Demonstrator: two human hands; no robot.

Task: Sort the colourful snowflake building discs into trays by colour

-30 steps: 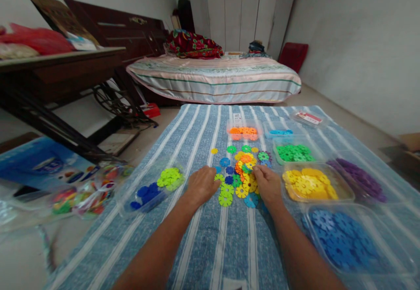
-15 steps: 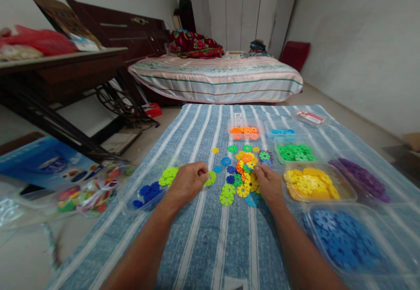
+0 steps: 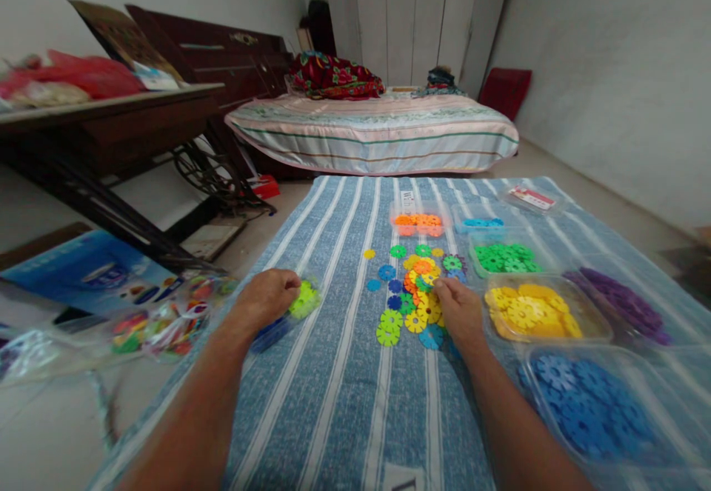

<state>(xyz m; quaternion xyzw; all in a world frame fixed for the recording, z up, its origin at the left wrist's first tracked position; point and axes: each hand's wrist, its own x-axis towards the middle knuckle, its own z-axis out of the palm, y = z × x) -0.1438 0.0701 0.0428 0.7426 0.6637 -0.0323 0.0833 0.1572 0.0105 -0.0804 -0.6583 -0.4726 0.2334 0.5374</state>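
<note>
My left hand (image 3: 269, 297) is closed at the left of the table, its fingertips at a lime-green snowflake disc that blends with the lime-green discs (image 3: 305, 300) in a clear tray. Dark blue pieces (image 3: 271, 334) in that tray are partly covered by the hand. My right hand (image 3: 458, 309) is closed at the right edge of a mixed pile of notched plastic discs (image 3: 423, 272); what its fingertips pinch is hidden. Around the pile lie loose blue discs (image 3: 386, 273), green discs (image 3: 398, 252) and a pair of lime-green discs (image 3: 389, 326).
Clear tubs hold orange discs (image 3: 418, 224), light blue discs (image 3: 482, 223), green discs (image 3: 506, 258), yellow discs (image 3: 530, 312), purple discs (image 3: 619, 302) and blue discs (image 3: 589, 406). A lidded box (image 3: 532, 197) lies far right. Beyond the striped tablecloth (image 3: 333, 402) stands a bed (image 3: 372, 132).
My left hand has moved left with the lime-green disc, from beside the loose pieces to the left tray. My right hand stays at the pile. The view has shifted slightly.
</note>
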